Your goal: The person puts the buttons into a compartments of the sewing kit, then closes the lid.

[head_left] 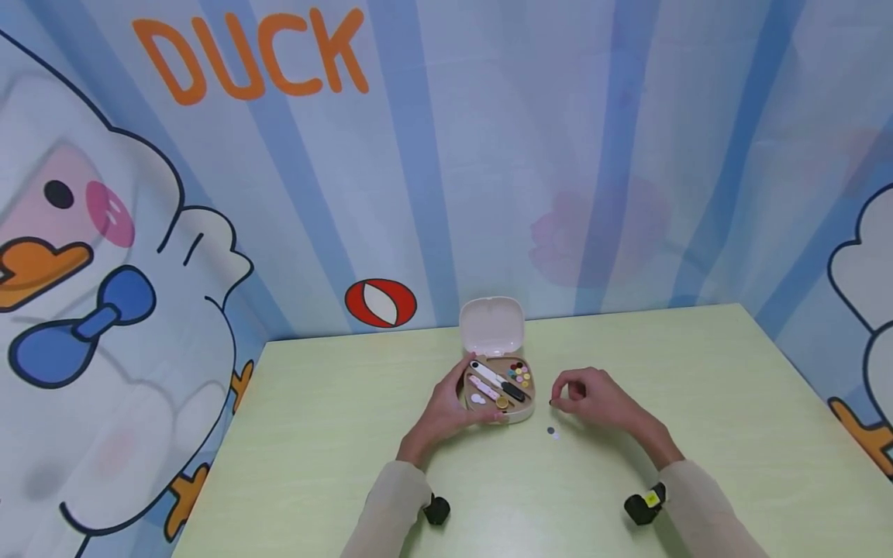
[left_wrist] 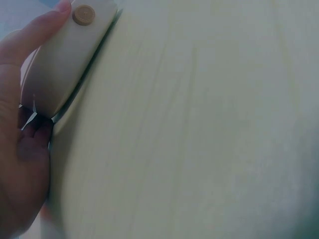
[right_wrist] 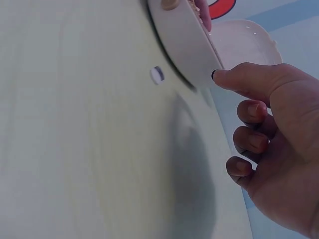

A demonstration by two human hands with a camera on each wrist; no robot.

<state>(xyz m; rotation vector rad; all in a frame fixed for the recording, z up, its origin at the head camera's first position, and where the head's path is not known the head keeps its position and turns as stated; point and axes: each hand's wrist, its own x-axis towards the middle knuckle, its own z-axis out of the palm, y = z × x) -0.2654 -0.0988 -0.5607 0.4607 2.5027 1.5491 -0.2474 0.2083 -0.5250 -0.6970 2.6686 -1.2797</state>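
A small white sewing-kit case [head_left: 522, 415] stands on the table with its lid [head_left: 491, 325] raised. My left hand [head_left: 445, 406] grips its left side, the thumb lying along the front wall near a brown round knob [left_wrist: 83, 15]. Inside the tan tray are colourful buttons [head_left: 519, 374], a white-and-black tool [head_left: 497, 380], a pink tool [head_left: 484, 387], white discs [head_left: 477, 399] and a gold round piece [head_left: 502, 402]. To the right of the case, my right hand [head_left: 596, 397] pinches a tiny dark button [right_wrist: 214, 74] between thumb and index finger. Its other fingers are curled.
A dark button [head_left: 551, 430] and a white button [right_wrist: 156, 75] lie together on the pale table [head_left: 314, 457], just right of the case's front. Behind the table hangs a blue striped duck-print cloth [head_left: 488, 155].
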